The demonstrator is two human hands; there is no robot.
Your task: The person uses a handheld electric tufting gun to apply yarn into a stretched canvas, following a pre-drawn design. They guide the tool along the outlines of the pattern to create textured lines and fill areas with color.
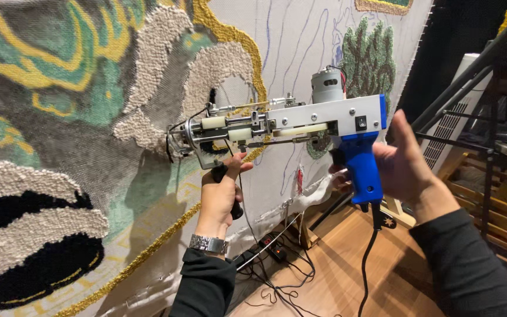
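A tufting gun (283,126) is held level against a large stretched backing cloth (300,41), its metal nose pressed to the fabric near the middle of the cloth, just below a cream looped patch (165,70) and beside a curving gold outline (230,35). Held square to the cloth like this, the needle end can enter the weave straight.

The left hand (221,196) is closed around the black front handle (224,176) that hangs under the nose, thumb up and wrist straight, with a steel watch (208,243) at the cuff of a dark sleeve. That low grip lets the hand steady and steer the front of the tool. The right hand (397,164) wraps the blue pistol grip (362,170) at the rear; the thumb stands upright and free, while the fingers curl behind the grip, so whether one rests on the trigger I cannot tell. Both forearms rise from the bottom edge of the view, elbows low, carrying the gun's weight from beneath.

A black power cord (368,258) drops from the grip's base toward the wooden floor (347,270), where a power strip (268,245) and loose cables lie by the cloth's lower edge. A green tufted tree shape (371,56) sits toward the cloth's upper right edge, and black metal frame bars (470,70) stand beyond it.
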